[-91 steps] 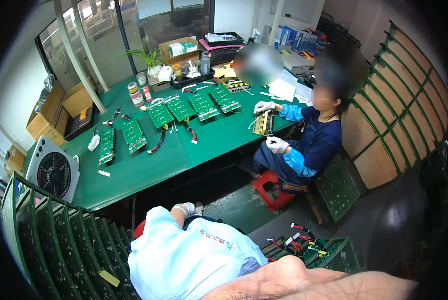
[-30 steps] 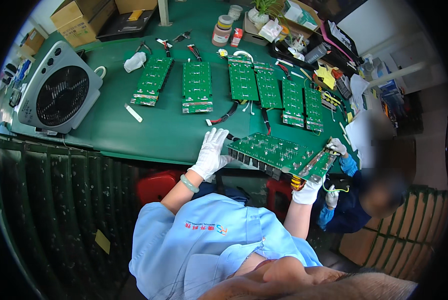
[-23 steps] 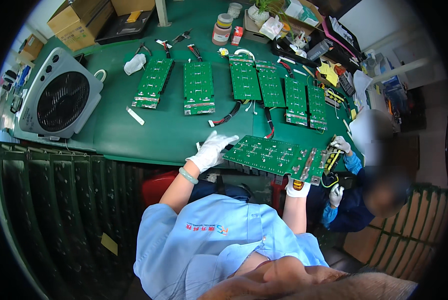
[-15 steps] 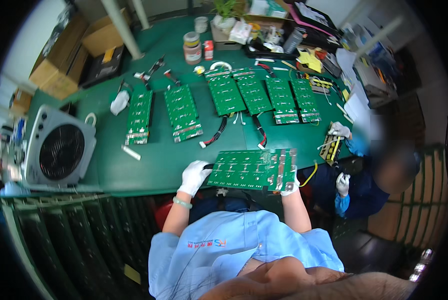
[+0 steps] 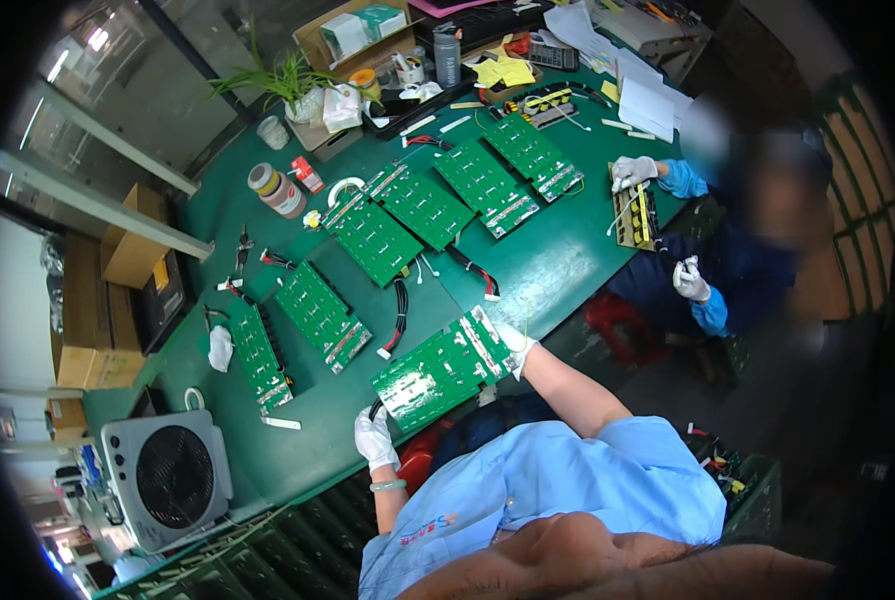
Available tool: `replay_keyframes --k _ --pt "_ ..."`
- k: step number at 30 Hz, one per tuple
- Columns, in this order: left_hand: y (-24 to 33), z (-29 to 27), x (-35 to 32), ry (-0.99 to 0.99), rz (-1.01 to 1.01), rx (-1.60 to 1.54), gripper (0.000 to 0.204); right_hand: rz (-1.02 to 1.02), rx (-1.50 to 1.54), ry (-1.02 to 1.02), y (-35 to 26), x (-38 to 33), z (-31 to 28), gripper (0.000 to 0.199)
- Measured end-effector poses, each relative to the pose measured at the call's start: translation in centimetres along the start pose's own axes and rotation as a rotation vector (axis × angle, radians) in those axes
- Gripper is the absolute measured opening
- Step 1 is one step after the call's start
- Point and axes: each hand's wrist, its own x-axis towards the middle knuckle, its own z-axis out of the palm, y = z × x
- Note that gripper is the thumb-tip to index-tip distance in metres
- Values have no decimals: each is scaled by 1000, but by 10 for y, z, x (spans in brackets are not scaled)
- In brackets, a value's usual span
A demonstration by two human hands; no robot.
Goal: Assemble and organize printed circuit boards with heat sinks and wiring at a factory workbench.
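Head view. Landmark: one grey fan (image 5: 173, 470) with a round black grille, on the green surface (image 5: 543, 265).

Item, in hand: one circuit board (image 5: 443, 370), right of the fan and somewhat beyond it, raised over the near edge of the surface. Rectangular, flat, slightly tilted; green face with rows of small silvery solder points; broad silver bands across the right end; bright glare on the left half; short black cables at the left end.

Left hand (image 5: 376, 440): white glove, pale green bangle (image 5: 389, 485) at the wrist; fingers drawn in on the board's left end, beside the cables.

Right hand (image 5: 517, 348): white glove; fingers holding the silver-banded end, partly beneath it; how tightly they curl cannot be told.

Six similar green boards (image 5: 373, 240), beyond the fan and running away to its right, lying on the surface, several with black-and-red leads.

One white strip (image 5: 281, 424), right of the fan.

One crumpled white cloth (image 5: 221, 348), just beyond the fan.

One co-worker's gloved hand (image 5: 636, 172), far right of the fan, on a yellow-and-black assembly (image 5: 636, 210).
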Motion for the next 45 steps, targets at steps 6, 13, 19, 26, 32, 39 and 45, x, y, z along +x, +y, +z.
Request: replay_keyframes --k 6,13,19,26,32,39,45 --pt "-16 16 16 -28 -107 224 14 -229 -405 -2 3 11 -34 39" --pt "6 26 9 -88 -330 32 14 -518 -439 798 -34 13 -79 24" --pt "-12 11 19 -139 -131 370 20 -548 -871 914 -11 -85 -63 19" --pt "-4 -9 25 211 395 183 36 -629 -1431 1175 129 -259 -201 34" --pt "132 50 35 171 614 -129 26 -358 -542 1656 250 -330 -166 20" --pt "230 176 -17 -965 430 -149 31 -805 -1370 2060 288 -346 -131 24" --pt "176 249 -90 -1494 1015 181 33 -375 -971 2834 299 -419 50 16"
